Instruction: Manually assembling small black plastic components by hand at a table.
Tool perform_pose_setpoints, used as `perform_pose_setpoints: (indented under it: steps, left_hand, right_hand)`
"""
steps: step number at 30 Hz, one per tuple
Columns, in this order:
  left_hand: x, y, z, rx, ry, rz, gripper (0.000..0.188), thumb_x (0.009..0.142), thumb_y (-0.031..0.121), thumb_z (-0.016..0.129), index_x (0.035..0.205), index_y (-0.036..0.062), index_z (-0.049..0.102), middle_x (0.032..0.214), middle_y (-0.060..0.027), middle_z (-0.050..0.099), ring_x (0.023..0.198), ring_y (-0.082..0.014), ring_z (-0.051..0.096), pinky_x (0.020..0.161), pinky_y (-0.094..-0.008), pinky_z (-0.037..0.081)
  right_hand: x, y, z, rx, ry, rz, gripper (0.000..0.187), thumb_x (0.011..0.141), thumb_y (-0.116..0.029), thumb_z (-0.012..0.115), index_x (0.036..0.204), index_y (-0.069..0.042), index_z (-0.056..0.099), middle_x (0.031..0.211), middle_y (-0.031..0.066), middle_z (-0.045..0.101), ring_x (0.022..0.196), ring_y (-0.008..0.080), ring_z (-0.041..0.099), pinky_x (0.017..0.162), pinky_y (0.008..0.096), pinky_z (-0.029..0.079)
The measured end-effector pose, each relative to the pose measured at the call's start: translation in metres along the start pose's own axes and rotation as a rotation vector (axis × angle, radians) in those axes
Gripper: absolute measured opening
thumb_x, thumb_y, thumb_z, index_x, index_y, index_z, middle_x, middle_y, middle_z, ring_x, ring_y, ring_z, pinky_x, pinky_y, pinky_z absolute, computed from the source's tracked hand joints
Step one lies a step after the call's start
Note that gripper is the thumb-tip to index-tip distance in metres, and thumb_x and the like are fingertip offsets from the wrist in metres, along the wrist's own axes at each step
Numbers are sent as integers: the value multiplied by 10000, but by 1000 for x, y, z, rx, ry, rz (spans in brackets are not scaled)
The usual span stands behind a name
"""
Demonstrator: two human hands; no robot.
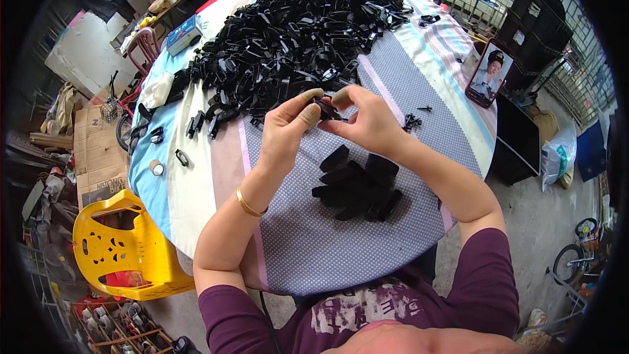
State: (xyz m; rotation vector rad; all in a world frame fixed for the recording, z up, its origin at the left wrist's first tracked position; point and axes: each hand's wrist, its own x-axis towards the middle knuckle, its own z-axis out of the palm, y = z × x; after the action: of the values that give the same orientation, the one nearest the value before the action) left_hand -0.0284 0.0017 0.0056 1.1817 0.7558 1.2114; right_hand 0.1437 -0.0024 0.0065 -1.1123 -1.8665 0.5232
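Piece of black plastic (329, 110), small, shape half-hidden: nearside of heaped black plastic parts (282, 42) | left hand (286, 128): narrow pinch on it | right hand (372, 121): pinching same piece | step: looks like fitting/checking | next: likely wants steady fingertip pressure

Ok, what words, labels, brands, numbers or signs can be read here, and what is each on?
Wording is located here, not copied out.
Purple shirt: large letters on a pale print, partly creased.
Cardboard at left: dark printed lettering.
Blue box: lettering too small to read.
Phone: no words discernible.
Black piece between left hand and right hand: no text discernible.
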Motion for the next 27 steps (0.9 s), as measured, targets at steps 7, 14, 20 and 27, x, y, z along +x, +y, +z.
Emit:
perform_pose_setpoints:
  steps: [7,14,20,27]
  left_hand:
    - [-2,6,-5,182,-137,139,255,840,18,593,1092,-20,613,960,-58,642,845,-88,572,767,-204,463]
    - [3,11,-11,187,-129,-7,275,825,37,624,1089,-34,605,867,-33,648,786,-92,581,719,-210,477]
    - [-29,23,1,1051,-383,76,389,721,107,703,1087,20,604,855,-149,657,729,-233,626,680,-302,495]
    - [-46,22,4,952,-456,-4,292,744,104,690,1021,35,630,827,-138,642,686,-237,608,631,-320,493]
  right_hand:
    - [-5,-3,-1,214,-225,92,267,771,-232,700,922,-14,667,705,119,642,596,161,597,556,277,441]
    - [9,18,3,343,-401,80,233,786,-131,697,961,10,638,759,89,645,700,69,585,621,235,482]
    - [15,42,1,-183,-264,-271,253,783,-180,643,999,-49,625,948,103,615,887,259,583,755,331,491]
    - [26,34,38,-397,-120,-380,202,746,-211,675,891,-79,628,865,53,605,821,237,572,713,342,490]
